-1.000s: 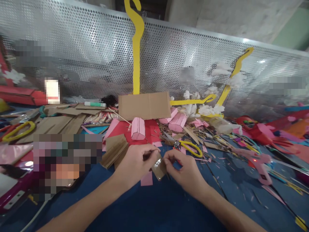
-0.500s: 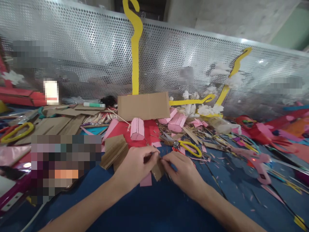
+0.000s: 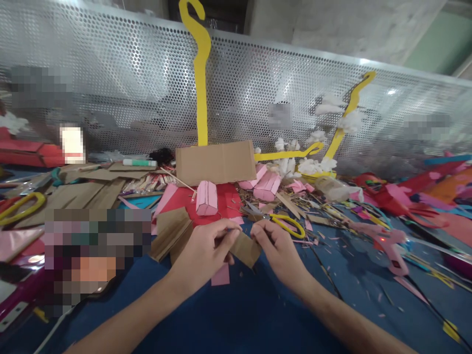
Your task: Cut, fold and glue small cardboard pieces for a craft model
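Note:
A small brown cardboard piece (image 3: 245,250) is held tilted just above the blue table. My left hand (image 3: 206,248) pinches its upper left end between thumb and fingers. At the opposite edge, the closed fingertips of my right hand (image 3: 278,248) grip the upper right corner. Beneath and left of the piece lies a pink paper square (image 3: 220,275). Yellow-handled scissors (image 3: 287,225) rest just beyond my right hand. Past my left hand stands a folded pink paper box shape (image 3: 207,198) on red paper (image 3: 230,201).
Behind stands a cardboard box (image 3: 216,163) with a yellow hooked strip (image 3: 201,103) rising behind it, against a perforated metal screen (image 3: 243,88). On the right lies a pink glue gun (image 3: 391,246) with its cord. Cardboard scraps (image 3: 169,233) are left of my left hand.
My right hand has moved slightly up and away from the left. The cardboard piece has turned and now shows its broad face between the hands. The view has shifted a little.

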The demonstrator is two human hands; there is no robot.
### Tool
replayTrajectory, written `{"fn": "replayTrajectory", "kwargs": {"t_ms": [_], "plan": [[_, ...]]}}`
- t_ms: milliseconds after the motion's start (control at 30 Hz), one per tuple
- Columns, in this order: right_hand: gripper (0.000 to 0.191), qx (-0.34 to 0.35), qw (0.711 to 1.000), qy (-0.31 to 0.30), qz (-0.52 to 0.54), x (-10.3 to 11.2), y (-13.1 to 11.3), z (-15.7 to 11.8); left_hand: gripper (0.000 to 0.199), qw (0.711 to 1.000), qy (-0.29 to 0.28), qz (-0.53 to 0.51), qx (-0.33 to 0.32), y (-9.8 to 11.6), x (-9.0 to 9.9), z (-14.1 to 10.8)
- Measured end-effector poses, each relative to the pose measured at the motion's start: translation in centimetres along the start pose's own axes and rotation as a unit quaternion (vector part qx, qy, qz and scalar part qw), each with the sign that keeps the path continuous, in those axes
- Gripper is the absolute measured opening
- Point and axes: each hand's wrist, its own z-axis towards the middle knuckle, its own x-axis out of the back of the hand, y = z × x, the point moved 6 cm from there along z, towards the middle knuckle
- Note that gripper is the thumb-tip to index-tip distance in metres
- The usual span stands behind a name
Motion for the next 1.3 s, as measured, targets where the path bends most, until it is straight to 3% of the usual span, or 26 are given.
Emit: {"fn": "replayTrajectory", "kwargs": {"t_ms": [167, 267, 433, 533, 767, 1000, 1300], "plan": [[0.038, -0.034, 0.997, 0.020, 0.073, 1.0, 1.3, 0.7, 0.028, 0.998, 0.037, -0.043, 0.010, -0.2, 0.6, 0.2], [0.028, -0.025, 0.996, 0.031, 0.083, 1.2, 0.9, 0.4, 0.028, 0.991, 0.055, -0.117, 0.034, -0.9, 0.8, 0.5], [0.010, 0.125, 0.983, 0.112, -0.080, 1.9, -2.1, -0.8, 0.036, 0.963, 0.072, -0.248, 0.080, -1.6, 0.4, 0.6], [0.013, 0.199, 0.962, 0.105, -0.154, 1.4, -3.3, -1.4, 0.038, 0.948, 0.047, -0.299, 0.096, -1.3, -0.4, 0.4], [0.014, 0.228, 0.953, 0.095, -0.173, 1.1, -3.8, -1.4, 0.041, 0.960, -0.030, -0.269, 0.064, -0.3, -1.8, 0.1], [0.013, 0.216, 0.952, 0.096, -0.196, 1.0, -3.8, -1.6, 0.036, 0.973, -0.051, -0.223, 0.009, 0.2, -2.0, -0.2], [0.017, 0.193, 0.954, 0.056, -0.224, 0.8, -3.0, -1.3, 0.029, 0.980, -0.046, -0.194, 0.003, 0.1, -2.2, -0.1]]}}
